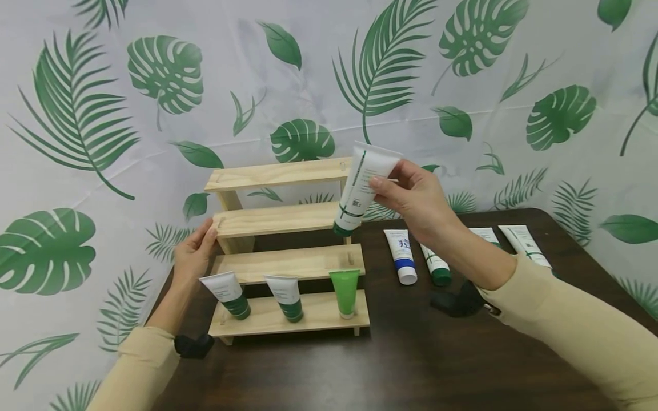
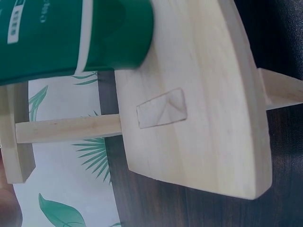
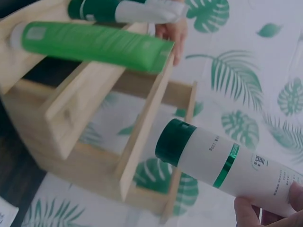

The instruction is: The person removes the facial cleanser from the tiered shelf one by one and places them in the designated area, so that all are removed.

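Note:
My right hand [image 1: 418,197] pinches a white tube with a dark green cap [image 1: 362,185] between thumb and fingers. The tube is tilted, cap down, in front of the right ends of the rack's upper boards; its green cap [image 3: 175,142] shows in the right wrist view. My left hand [image 1: 192,257] holds the left end of a board of the stepped wooden rack [image 1: 288,262], second from the top. On the lowest board stand two white tubes with green lower parts, the left one [image 1: 228,294] and the middle one [image 1: 285,297], and a bright green tube [image 1: 345,291] at right.
Right of the rack, several tubes lie on the dark table [image 1: 462,354]: a blue-and-white one [image 1: 401,257], a white one with a green cap [image 1: 436,265] and others by the far edge, such as a white tube [image 1: 524,245]. A leaf-patterned cloth [image 1: 308,74] hangs behind.

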`<state>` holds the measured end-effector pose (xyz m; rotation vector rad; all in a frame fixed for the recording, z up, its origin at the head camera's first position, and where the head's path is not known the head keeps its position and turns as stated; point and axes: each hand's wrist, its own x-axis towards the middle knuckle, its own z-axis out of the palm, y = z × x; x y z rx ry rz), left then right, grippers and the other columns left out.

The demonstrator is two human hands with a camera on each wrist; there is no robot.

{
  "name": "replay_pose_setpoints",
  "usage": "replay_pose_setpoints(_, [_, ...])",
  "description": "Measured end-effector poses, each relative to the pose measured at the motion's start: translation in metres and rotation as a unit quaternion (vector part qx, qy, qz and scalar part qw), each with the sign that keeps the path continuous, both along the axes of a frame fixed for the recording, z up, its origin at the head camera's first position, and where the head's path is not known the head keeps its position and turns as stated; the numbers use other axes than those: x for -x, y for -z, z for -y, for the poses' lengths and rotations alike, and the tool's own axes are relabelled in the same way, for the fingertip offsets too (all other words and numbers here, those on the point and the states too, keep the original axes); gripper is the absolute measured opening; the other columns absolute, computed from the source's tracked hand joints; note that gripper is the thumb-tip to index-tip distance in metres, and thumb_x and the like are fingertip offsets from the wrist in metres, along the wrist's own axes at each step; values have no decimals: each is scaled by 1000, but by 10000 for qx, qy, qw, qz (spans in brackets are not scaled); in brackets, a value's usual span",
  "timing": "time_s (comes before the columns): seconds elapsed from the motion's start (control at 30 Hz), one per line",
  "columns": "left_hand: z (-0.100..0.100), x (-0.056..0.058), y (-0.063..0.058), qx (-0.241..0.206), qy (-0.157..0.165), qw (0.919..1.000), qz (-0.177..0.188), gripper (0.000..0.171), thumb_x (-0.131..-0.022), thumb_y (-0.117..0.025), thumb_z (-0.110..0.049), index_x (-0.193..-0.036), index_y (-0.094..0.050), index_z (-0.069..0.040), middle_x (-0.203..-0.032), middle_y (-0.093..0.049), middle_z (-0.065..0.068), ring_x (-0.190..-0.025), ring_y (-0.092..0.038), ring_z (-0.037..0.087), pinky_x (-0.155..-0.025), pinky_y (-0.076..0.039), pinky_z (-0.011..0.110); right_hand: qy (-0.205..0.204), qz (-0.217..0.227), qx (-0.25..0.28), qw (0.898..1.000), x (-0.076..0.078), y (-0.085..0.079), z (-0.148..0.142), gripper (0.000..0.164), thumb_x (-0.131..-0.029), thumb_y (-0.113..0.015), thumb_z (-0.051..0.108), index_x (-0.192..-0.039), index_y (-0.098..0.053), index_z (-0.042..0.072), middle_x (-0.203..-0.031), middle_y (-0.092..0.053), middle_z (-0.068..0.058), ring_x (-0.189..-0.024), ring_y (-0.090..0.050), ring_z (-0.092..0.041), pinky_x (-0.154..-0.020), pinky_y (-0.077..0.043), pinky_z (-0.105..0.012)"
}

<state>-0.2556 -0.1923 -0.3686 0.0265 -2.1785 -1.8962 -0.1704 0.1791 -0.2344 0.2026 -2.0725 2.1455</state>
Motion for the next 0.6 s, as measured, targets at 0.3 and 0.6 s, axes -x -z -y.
replay_pose_setpoints(0.3, [0,1,1,80,-3,10000,-3,45,-95,-54,-18,-136,-46,-2,-138,-48,14,-108,-56,-3,-89,-44,12,220,273,-76,9994,-12,19,-40,36,-88,-66,18,-121,-52,8,-106,-49,-4,-105,-52,-14,-84,-51,-20])
replay_pose_setpoints(0.6, [1,3,0,-157,45,9999,52,47,-95,-55,-19,-137,-45,-2,-141,-43,17,-112,-55,0,-87,-45,10,310,1073,-853,9901,-21,50,-69,54,-90,-63,27,-133,-43,2,-106,-50,-2,-102,-52,-11,-84,-52,-25])
